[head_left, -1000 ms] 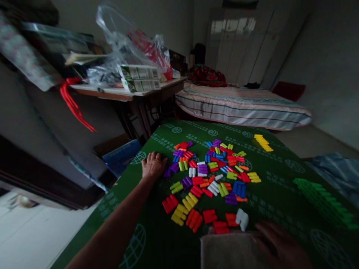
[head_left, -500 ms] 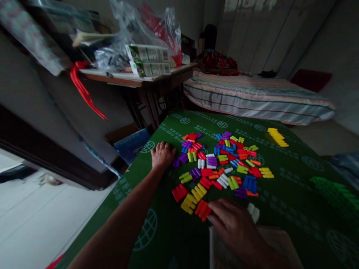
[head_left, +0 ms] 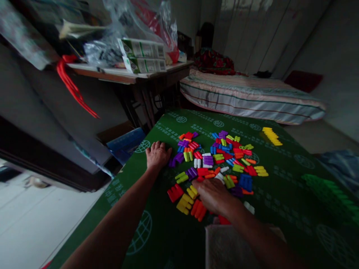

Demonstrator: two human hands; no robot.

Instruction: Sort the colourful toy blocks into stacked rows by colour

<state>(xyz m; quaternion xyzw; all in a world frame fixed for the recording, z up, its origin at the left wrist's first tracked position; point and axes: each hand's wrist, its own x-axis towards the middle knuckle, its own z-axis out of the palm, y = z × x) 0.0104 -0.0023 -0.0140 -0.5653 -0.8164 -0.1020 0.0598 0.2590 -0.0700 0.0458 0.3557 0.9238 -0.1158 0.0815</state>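
My left hand [head_left: 158,154] lies flat, fingers spread, on the green tabletop beside purple pieces [head_left: 176,160] at the pile's left edge. My right hand [head_left: 211,191] reaches into the near part of the pile. Its fingers are curled down over the pieces, and whatever they grip is hidden beneath them. Close to its fingertips is a yellow plastic toy piece [head_left: 192,191] made of joined rods. An orange piece [head_left: 199,210], another yellow piece [head_left: 184,204] and a red piece [head_left: 175,192] lie nearby. One more red piece [head_left: 223,219] shows under my right wrist.
The green table [head_left: 157,231] bears many coloured pieces. A yellow row [head_left: 272,136] stands far right, a green studded item [head_left: 331,198] at the right. A greyish flat object [head_left: 227,246] lies at the near edge. Beyond are a cluttered desk [head_left: 112,74] and a bed [head_left: 252,97].
My right hand has moved forward and left, from beside the orange piece into the pile. A red piece now shows under my right wrist. My left hand stays on the table; the view shifted slightly.
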